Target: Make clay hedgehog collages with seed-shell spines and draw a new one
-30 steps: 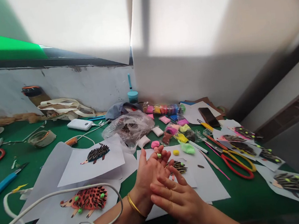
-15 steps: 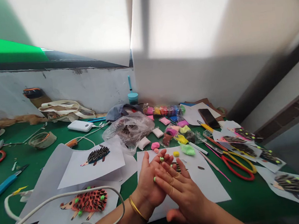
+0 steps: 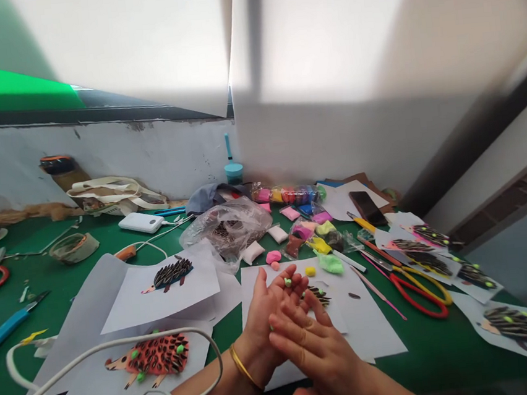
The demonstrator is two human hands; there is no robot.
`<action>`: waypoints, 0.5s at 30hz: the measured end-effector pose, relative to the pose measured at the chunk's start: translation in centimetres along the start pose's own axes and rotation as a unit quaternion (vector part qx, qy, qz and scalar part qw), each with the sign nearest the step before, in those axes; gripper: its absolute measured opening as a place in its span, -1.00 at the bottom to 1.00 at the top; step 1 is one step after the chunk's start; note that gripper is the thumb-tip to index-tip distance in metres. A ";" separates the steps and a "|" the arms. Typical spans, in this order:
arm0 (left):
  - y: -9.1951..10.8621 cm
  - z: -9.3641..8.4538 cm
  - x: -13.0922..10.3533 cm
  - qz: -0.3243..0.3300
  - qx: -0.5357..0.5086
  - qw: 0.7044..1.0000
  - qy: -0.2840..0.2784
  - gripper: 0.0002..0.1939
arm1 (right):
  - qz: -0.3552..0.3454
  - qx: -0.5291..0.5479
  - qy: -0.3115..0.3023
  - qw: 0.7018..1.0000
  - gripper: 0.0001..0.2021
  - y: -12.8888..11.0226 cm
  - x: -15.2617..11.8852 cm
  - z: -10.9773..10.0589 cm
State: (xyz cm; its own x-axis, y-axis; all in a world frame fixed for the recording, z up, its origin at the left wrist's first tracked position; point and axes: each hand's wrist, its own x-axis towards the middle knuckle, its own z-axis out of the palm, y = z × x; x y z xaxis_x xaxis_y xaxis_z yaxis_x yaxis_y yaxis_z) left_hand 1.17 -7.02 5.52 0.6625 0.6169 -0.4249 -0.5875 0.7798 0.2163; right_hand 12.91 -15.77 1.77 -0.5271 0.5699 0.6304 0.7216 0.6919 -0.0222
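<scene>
Sliding slightly toward the near edge of the bench (image 3: 428, 361), the right hand (image 3: 322, 347) has shifted over the left hand (image 3: 262, 315) since the earlier frame, and the small green bead (image 3: 272, 328) between them now shows only as a sliver beside the right fingertips. Both hands are in contact with it, so neither is nearer; too much is covered to tell its shape or long axis. Underneath, the left hand lies palm up and spread, fingers toward the far edge; the right is laid across it palm down, fingers outstretched and unclenched. Another bead, the light-green ball (image 3: 288, 282), rests on the left fingers, farther from the near edge than the covered one.

Behind the hands, on a white sheet (image 3: 379, 335), a seed-covered hedgehog (image 3: 320, 295) is partly hidden. Yellow clay (image 3: 310, 271) lies near the sheet's far edge, with pink clay (image 3: 273, 257) just beyond that edge and light-green clay (image 3: 330, 263) across its far right corner.

Toward the bench's left edge, a red hedgehog (image 3: 160, 356) with green balls lies on paper. Toward the right edge are red-and-yellow scissors (image 3: 421, 288) and more hedgehog pictures (image 3: 522, 325); near the far edge sit a plastic bag (image 3: 226, 226) and a phone (image 3: 367, 207).
</scene>
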 end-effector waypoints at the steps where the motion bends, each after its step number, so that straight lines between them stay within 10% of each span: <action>1: -0.1 0.0 0.0 -0.007 0.002 1.000 0.005 -0.47 | 0.016 -0.005 0.000 1.000 -0.28 0.0 0.0 0.0; 15: -0.4 -0.6 0.1 0.006 0.003 1.000 0.005 -0.47 | -0.009 0.008 -0.001 1.000 -0.44 0.2 0.0 0.0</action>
State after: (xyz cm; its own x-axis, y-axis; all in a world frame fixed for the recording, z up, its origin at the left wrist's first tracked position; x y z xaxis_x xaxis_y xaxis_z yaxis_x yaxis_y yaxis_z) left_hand 1.17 -7.33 4.93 0.6505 0.6252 -0.4312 -0.5923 0.7730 0.2273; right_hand 13.05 -15.65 1.78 -0.5414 0.5583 0.6287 0.7046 0.7092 -0.0230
